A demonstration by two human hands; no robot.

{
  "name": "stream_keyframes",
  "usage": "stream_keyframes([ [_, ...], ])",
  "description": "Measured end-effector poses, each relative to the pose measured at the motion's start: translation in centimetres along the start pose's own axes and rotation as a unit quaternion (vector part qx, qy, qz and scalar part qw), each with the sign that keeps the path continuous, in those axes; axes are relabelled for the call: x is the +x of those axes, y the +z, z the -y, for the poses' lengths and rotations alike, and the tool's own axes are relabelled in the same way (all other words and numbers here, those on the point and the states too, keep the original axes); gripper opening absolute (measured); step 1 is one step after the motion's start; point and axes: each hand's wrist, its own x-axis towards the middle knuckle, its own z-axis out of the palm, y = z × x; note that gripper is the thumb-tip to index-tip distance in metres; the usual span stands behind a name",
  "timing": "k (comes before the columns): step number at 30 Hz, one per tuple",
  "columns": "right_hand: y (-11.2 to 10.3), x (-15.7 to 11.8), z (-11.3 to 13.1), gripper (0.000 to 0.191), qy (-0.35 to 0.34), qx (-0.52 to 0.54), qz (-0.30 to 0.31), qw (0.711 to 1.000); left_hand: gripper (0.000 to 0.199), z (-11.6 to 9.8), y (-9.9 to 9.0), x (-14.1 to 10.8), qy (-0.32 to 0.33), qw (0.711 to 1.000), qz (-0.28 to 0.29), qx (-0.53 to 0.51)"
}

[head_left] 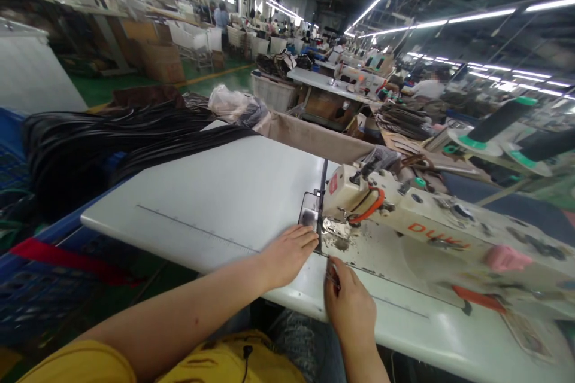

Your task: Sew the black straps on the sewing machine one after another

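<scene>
A narrow black strip (pixel 324 176) lies across the sewing machine's (pixel 354 191) bed, passing beside the needle area toward me. My left hand (pixel 290 254) rests flat on the white table (pixel 215 191), fingers stretched out and close together, their tips at the near part of the strip by the metal plate (pixel 309 209). Just to its right, near the table's front edge, my right hand (pixel 350 305) is closed. Its thumb and fingers pinch a small dark thing with a metallic glint, mostly hidden by the fingers.
A bundle of long black strips (pixel 135 137) hangs over the table's far left corner and a blue crate (pixel 58 287). Large thread cones (pixel 501 122) stand at right. A pink block (pixel 507 257) sits on the machine. Behind are a beige bin (pixel 309 134) and other workstations with people.
</scene>
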Motion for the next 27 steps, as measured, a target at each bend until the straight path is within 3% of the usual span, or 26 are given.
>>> stream_keyframes([
  [18,-0.9,-0.1,0.9,0.028,-0.019,0.01,-0.044,0.999,0.059,2.0,-0.6,2.6,-0.056,0.996,0.069,-0.021],
  [24,-0.9,-0.1,1.0,0.029,-0.018,0.01,-0.036,0.999,0.06,2.7,0.1,2.9,-0.06,0.995,0.06,-0.056],
  [27,-0.9,-0.2,1.0,0.028,-0.015,0.013,-0.038,0.999,0.046,4.0,0.4,4.0,-0.06,0.992,0.031,-0.11],
])
